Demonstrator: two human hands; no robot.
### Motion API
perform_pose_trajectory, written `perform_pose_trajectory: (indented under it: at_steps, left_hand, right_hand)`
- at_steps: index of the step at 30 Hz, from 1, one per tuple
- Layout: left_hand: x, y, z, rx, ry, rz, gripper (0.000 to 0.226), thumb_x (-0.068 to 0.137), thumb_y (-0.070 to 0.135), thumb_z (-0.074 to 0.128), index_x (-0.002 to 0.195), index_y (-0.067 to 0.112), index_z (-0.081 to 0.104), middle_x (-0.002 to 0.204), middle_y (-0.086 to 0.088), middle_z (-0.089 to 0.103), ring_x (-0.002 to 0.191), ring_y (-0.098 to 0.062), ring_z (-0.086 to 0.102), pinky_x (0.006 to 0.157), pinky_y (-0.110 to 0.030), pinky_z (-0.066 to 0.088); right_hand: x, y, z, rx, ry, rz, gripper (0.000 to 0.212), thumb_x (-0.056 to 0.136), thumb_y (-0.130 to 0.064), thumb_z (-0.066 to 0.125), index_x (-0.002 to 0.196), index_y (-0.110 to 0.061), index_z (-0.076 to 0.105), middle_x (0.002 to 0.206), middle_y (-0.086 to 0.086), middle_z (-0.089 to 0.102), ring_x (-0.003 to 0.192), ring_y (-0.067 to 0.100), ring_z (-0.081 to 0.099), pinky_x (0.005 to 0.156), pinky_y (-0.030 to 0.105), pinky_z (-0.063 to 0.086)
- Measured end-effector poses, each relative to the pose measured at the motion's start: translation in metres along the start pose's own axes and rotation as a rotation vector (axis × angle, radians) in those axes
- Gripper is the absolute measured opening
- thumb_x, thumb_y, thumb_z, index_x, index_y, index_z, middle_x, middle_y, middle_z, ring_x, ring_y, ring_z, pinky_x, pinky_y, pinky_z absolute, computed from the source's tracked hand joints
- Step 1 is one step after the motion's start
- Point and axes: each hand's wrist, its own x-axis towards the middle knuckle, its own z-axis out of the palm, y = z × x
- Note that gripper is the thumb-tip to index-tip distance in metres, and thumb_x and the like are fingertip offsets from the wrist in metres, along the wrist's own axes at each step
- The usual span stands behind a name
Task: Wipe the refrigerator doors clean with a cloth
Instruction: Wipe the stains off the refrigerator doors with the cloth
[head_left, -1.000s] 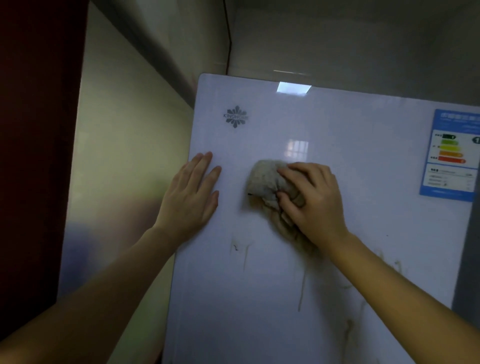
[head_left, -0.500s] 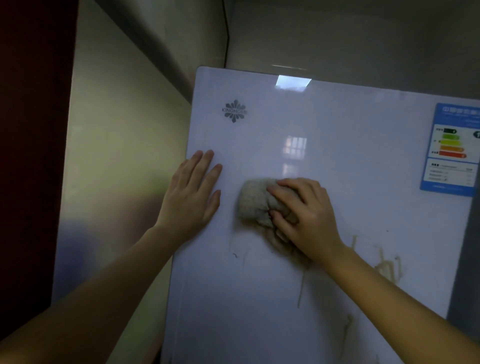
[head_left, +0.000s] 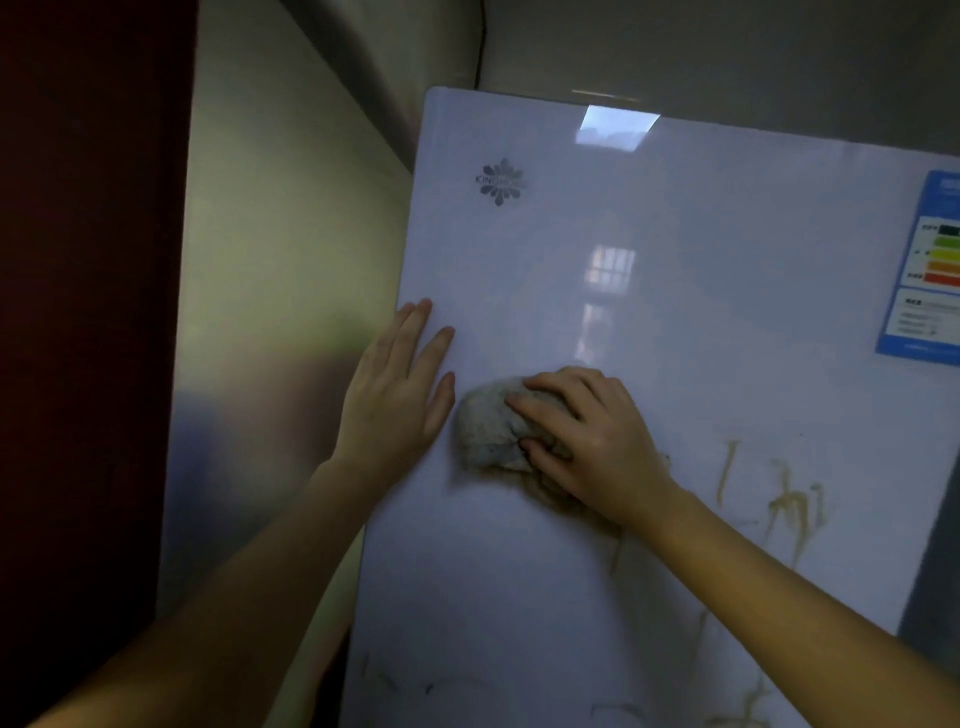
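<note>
Both forearms come in from the bottom edge, reaching up to the refrigerator door (head_left: 675, 322). Nearest part of the door, low down, has dark flecks and yellowish drips, untouched.

Right hand (head_left: 592, 436) is closed around a bunched grey cloth (head_left: 488, 431), fingers curled over its top and pressing it flat to the door. Vs 1 s ago the cloth has slid down and to the left; it now sits just beside the left hand (head_left: 400, 395), nearly touching the little finger. Left hand hasn't shifted: spread flat w/ fingers wide, holding nothing, palm bracing the door's left edge.

The small dark marks that showed below the cloth a sec ago are now under it or gone, can't tell which. Smudge trails from under the right wrist. Brown streaks (head_left: 789, 504) to the right of the wrist are fully in view now and not yet wiped.

Further up: door looks clean and glossy, w/ a window reflection, brand logo (head_left: 501, 182) top left, energy label (head_left: 930, 265) at the right edge.

Judgement: mid-task. The pass is working downward; upper area approx done, the right-side streaks and lower drips remain.
</note>
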Motion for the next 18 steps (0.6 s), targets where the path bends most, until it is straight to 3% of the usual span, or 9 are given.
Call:
perform_pose_trajectory:
  at_steps: [6,13,18]
  left_hand:
    - [-0.018,0.006,0.006,-0.036,0.011,-0.002,0.044,0.1,0.027,0.055,0.139,0.006,0.056,0.154,-0.023,0.042,0.145,-0.037,0.039,0.116,-0.049,0.039]
    - [-0.025,0.007,0.008,-0.069,0.007,-0.018,0.045,0.099,0.024,0.054,0.14,0.006,0.054,0.155,-0.022,0.041,0.146,-0.037,0.038,0.115,-0.052,0.039]
    - [-0.031,0.009,0.01,-0.088,0.031,-0.044,0.044,0.1,0.025,0.054,0.141,0.008,0.054,0.156,-0.02,0.041,0.146,-0.035,0.038,0.115,-0.05,0.039]
  right_hand:
    - [0.005,-0.002,0.0,0.007,0.049,0.154,0.037,0.091,-0.026,0.073,0.126,-0.015,0.071,0.126,0.01,0.065,0.114,0.033,0.059,0.091,0.044,0.047]
    - [-0.018,-0.022,0.007,-0.025,-0.041,0.061,0.04,0.087,-0.022,0.077,0.126,-0.015,0.071,0.126,0.012,0.067,0.113,0.032,0.058,0.088,0.042,0.046]
    - [-0.017,-0.02,0.002,-0.016,0.037,0.213,0.037,0.09,-0.022,0.075,0.126,-0.014,0.071,0.126,0.011,0.065,0.114,0.033,0.059,0.091,0.044,0.048]
